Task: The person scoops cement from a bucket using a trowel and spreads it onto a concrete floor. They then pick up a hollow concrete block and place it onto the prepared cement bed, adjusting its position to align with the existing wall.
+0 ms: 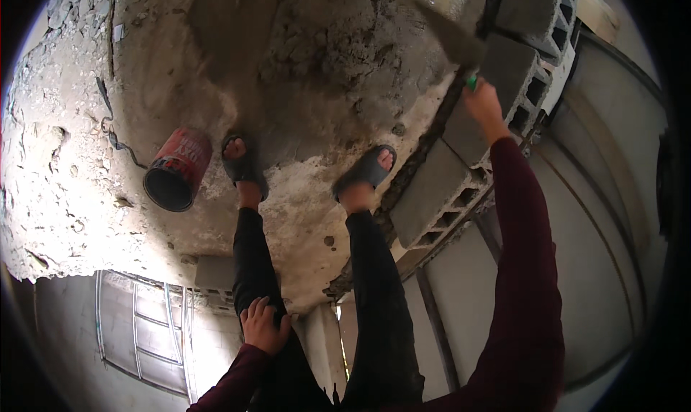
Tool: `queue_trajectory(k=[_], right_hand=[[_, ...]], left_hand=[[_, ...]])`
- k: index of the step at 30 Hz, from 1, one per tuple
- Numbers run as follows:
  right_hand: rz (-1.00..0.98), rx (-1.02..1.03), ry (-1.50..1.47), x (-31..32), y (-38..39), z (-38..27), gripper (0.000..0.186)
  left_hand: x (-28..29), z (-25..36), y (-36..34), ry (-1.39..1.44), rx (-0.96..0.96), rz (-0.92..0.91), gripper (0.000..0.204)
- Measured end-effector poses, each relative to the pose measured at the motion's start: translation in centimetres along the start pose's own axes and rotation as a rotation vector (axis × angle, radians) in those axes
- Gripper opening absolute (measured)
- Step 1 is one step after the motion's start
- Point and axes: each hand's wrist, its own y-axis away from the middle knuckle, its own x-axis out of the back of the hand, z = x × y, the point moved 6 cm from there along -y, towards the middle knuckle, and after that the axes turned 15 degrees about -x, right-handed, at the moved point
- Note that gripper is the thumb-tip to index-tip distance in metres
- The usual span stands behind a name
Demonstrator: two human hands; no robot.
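I'm watching the right hand (485,104) grip the green-handled trowel (462,46), arm stretched to reach beside the grey blocks (432,192); blade's blurred, contact unclear. Left hand (265,327) lies loosely spread on the leg (253,264), I'd say for balance.

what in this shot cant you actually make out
Head view: trowel blade, blurred, so its far tip is unclear.
Head view: green handle, mostly hidden by the right hand.
Head view: inside of the bucket, too dark to tell any contents.
Head view: grey block, partly hidden by the left leg.
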Motion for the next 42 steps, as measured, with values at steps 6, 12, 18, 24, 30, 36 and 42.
queue_trajectory(k=[6, 12, 18, 24, 30, 36, 42], right_hand=[[-0.106, -0.026, 0.049, -4.4, -21.1, 7.3, 0.023], [0.214, 0.198, 0.223, -4.3, -20.5, -5.6, 0.034], [-0.076, 0.037, -0.252, -3.6, -18.3, -12.2, 0.043], [-0.193, 0.176, -0.106, -4.7, -9.3, -15.8, 0.039], [-0.178, 0.178, -0.061, -4.3, 1.3, -13.2, 0.033], [-0.076, 0.204, -0.022, -1.5, 1.7, -6.7, 0.032], [-0.059, -0.212, -0.171, -2.3, -9.1, -0.8, 0.035]], left_hand=[[-0.1, -0.1, -1.5, 0.054, -0.047, -0.015, 0.027], [0.4, 0.7, -1.0, 0.069, 0.017, -0.005, 0.023], [-0.1, 1.1, -0.8, 0.04, 0.039, -0.016, 0.025], [0.0, 2.2, -0.9, -0.053, 0.015, -0.046, 0.029], [-0.5, 1.7, -0.8, -0.09, -0.038, -0.05, 0.031], [-0.2, 1.4, -0.8, -0.088, -0.025, -0.039, 0.03], [-0.4, 0.6, -0.7, -0.025, -0.022, -0.032, 0.029]])
